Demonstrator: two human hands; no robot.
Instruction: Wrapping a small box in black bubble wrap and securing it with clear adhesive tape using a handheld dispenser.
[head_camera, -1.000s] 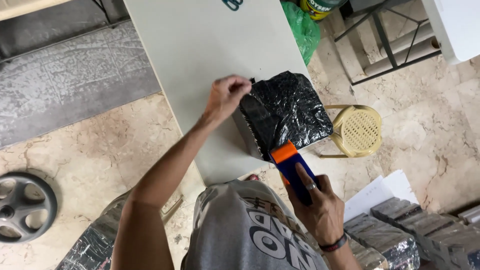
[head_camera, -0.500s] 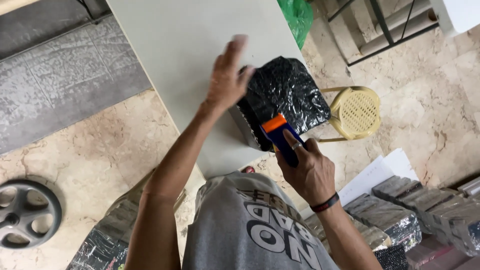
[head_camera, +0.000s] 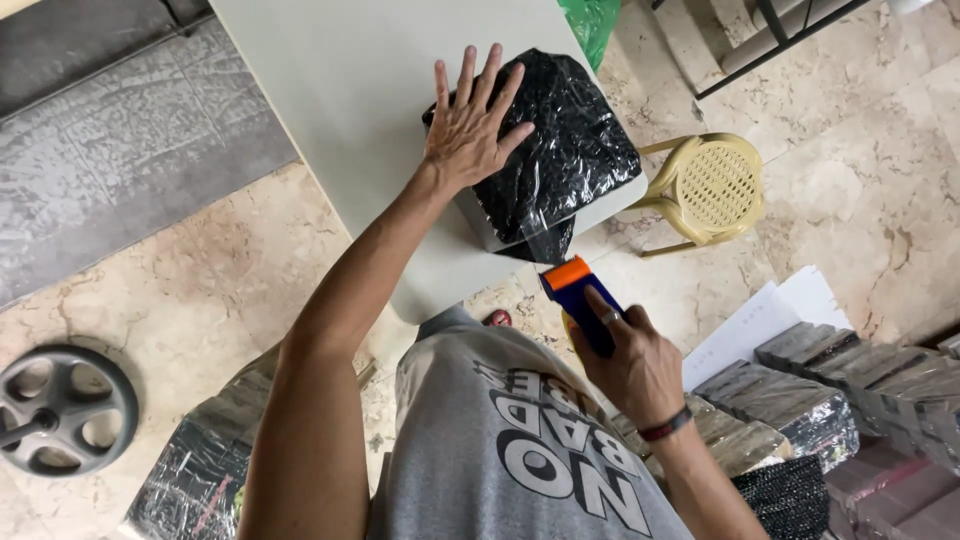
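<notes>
Left hand (head_camera: 470, 130) flat, fingers spread, pinning black parcel (head_camera: 555, 150) at table's (head_camera: 330, 90) three-o'clock edge. Right hand (head_camera: 630, 365) grips blue tape dispenser (head_camera: 578, 300) at parcel's six o'clock. Best kept taut, pressed firmly.

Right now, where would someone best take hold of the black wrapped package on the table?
Probably by its two long sides, from above: the package lies flat, the left hand presses its near-left part, and its right end overhangs the table edge.

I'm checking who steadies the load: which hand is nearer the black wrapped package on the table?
Left. The left hand lies flat on the black wrapped package; the right hand grips a blue and orange tape dispenser off the package's near corner.
</notes>
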